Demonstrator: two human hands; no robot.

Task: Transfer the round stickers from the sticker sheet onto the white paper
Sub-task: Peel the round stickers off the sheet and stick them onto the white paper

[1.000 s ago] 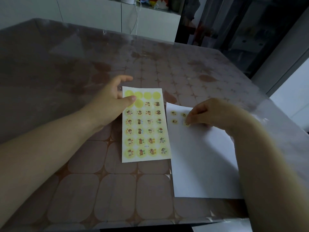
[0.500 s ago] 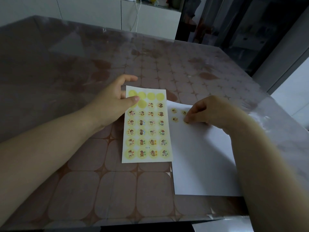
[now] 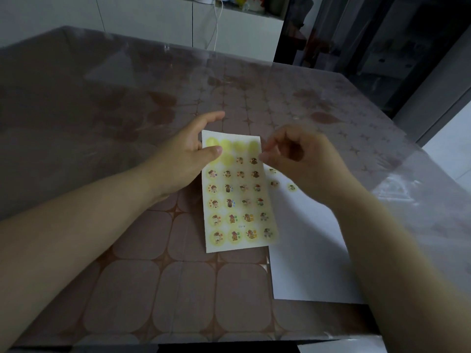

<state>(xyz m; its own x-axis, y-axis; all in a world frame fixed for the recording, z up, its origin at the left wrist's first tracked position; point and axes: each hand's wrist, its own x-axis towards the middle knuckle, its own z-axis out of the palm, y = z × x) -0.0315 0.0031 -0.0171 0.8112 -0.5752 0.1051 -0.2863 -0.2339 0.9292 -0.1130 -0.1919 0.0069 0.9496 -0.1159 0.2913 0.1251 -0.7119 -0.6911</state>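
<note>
Left hand (image 3: 188, 159) thumb pins sticker sheet (image 3: 237, 197) top-left on table (image 3: 153, 289). Right hand (image 3: 300, 159) fingers curled, empty, at sheet's top-right, over white paper (image 3: 311, 250).

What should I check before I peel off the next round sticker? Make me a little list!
1. Sticker sheet held steady by the left hand: ok, thumb presses its top corner.
2. Right hand free: ok, nothing visible in its fingers.
3. Stickers left on the sheet: ok, many.
4. Room on the white paper: ok, mostly bare.
5. Placed stickers lying flat: cannot tell, blurred.
</note>
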